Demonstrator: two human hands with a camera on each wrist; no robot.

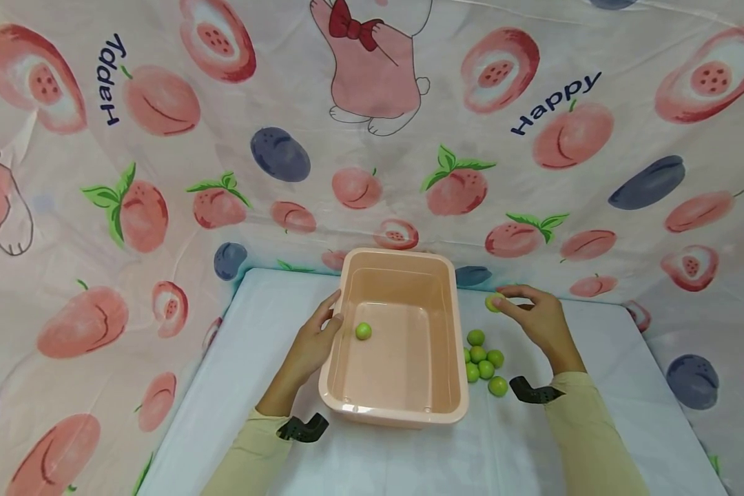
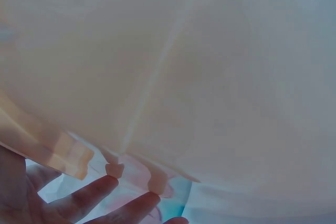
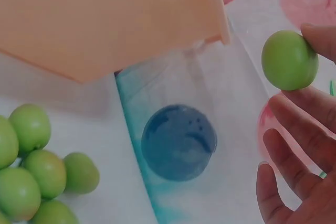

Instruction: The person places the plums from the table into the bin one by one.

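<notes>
One green fruit [image 3: 289,60] sits in the pinch of the right hand [image 1: 538,322], gripped between the thumb and a fingertip while the remaining fingers fan out loosely. It is round, smooth and faintly glossy, so it probably weighs little and feels firm, with a skin that could slip or roll under a careless touch. A light hold across its widest part, fingertips on opposite sides, should serve; hard squeezing or a drop from high up might bruise it. The tub [image 1: 403,358] looks like thin, fairly stiff plastic, likely light enough to slide if bumped, and its rim seems the natural place to grasp. The left hand [image 1: 310,346] holds it there, on the left long side, with other fingers reaching along the outer wall.

The pinched fruit is held up to the right of the tub, near the far edge of the table [image 1: 229,372]. Nearer the person, just beside the tub's right wall, a bunch of fruits [image 1: 486,370] lies on the table, seven showing in the head view. Another fruit [image 1: 363,331] rests inside the tub, near its left wall, closer to the left hand than the right.
</notes>
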